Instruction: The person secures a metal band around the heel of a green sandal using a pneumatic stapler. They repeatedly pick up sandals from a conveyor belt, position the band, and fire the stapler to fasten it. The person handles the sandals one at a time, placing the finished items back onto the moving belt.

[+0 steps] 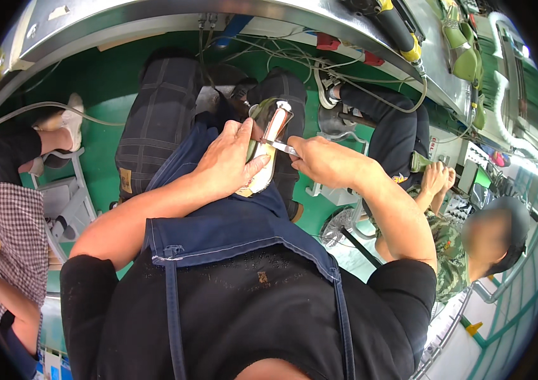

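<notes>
A shoe on its last (260, 180) lies sole side up over my lap, its cream underside facing me and a red-and-white part showing toward its far end. Olive-green material shows along its edges. My left hand (227, 157) grips the shoe from the left, thumb across the cream underside. From the right, my right hand (322, 159) is closed round a metal hand tool that looks like pincers (281, 147). The tool's tip reaches the shoe's right side; its jaws are too small to make out. A dark blue apron (231, 234) covers my lap.
A metal-edged workbench (281, 14) runs across the far side, with a yellow-and-black power tool (402, 31) and green shoe uppers (462, 47) at right. Cables (288, 54) hang beneath it. Seated people are close by, one at right (449, 253) and one at left (15, 215).
</notes>
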{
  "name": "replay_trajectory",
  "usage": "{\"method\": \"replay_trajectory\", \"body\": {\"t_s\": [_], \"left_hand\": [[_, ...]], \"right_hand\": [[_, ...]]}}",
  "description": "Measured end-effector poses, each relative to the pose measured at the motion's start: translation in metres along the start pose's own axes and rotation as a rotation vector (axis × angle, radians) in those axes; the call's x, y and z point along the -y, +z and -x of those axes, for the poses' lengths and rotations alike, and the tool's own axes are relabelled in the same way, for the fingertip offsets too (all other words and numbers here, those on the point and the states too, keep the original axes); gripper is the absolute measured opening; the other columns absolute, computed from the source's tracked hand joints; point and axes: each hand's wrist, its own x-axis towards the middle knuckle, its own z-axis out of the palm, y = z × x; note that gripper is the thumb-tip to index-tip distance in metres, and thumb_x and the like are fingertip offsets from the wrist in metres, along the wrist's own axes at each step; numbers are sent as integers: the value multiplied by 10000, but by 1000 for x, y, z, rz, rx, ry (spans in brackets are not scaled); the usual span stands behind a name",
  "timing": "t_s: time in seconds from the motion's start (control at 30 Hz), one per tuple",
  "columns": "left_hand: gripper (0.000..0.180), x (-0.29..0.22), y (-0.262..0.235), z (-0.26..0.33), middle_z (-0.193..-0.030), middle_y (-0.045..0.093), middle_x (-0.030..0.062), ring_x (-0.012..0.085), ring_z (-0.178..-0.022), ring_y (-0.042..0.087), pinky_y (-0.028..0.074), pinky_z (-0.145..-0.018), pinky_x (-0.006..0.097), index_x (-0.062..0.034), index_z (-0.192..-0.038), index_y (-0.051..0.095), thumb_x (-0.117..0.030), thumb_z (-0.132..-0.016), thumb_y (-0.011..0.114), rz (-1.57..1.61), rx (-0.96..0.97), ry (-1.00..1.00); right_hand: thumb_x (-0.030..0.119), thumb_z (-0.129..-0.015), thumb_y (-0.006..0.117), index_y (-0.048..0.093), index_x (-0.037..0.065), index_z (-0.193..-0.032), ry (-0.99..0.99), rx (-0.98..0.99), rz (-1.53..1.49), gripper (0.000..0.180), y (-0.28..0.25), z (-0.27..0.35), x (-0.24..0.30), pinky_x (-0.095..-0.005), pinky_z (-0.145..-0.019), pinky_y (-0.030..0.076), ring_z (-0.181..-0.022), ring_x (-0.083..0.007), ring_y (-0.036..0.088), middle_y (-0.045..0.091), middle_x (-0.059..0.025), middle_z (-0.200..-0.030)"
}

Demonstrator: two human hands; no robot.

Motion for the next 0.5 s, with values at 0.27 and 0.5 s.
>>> {"method": "replay_trajectory", "body": {"t_s": [0.27, 0.5], "left_hand": [[738, 1, 0, 0, -1309, 523, 270, 416, -1208, 577, 485, -1029, 433, 142, -1479, 402, -337, -988, 676, 10, -11, -5], [448, 21, 10, -32, -1143, 702, 66, 118, -989, 665, 537, -894, 305, -18, -1359, 598, -363, -1073, 593, 1121, 202, -423]], "right_hand": [[47, -954, 588, 572, -68, -1093, -25, -63, 116, 180, 0, 4, 2, -541, -818, 534, -959, -472, 692, 700, -293, -923], [124, -990, 627, 543, -43, -1115, 1, -133, 202, 226, 18, 3, -6, -541, -780, 531, -916, -467, 697, 695, -271, -876]]}}
